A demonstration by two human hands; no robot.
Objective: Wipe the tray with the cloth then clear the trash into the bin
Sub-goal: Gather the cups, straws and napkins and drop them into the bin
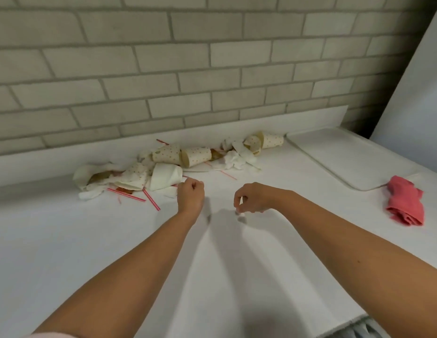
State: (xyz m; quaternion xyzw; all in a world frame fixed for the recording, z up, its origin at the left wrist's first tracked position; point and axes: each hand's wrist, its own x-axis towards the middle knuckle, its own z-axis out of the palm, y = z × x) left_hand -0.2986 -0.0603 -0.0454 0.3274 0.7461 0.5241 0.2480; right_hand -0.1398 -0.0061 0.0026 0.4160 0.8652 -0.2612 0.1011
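Head view: left hand [190,196] and right hand [249,198] hover, fingers curled, over the table [66,240]; whether either pinches anything is unclear. Trash [173,164] lies along the wall [212,69], cloth [405,204] just beside the tray [346,154].

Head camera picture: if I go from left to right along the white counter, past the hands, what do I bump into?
First the red striped straws, then the left hand, the right hand, and last the pink cloth.

Both forearms, left hand [190,196] & right hand [251,198] all bare, w/ a pale pink sleeve [49,334] edge up the L arm.
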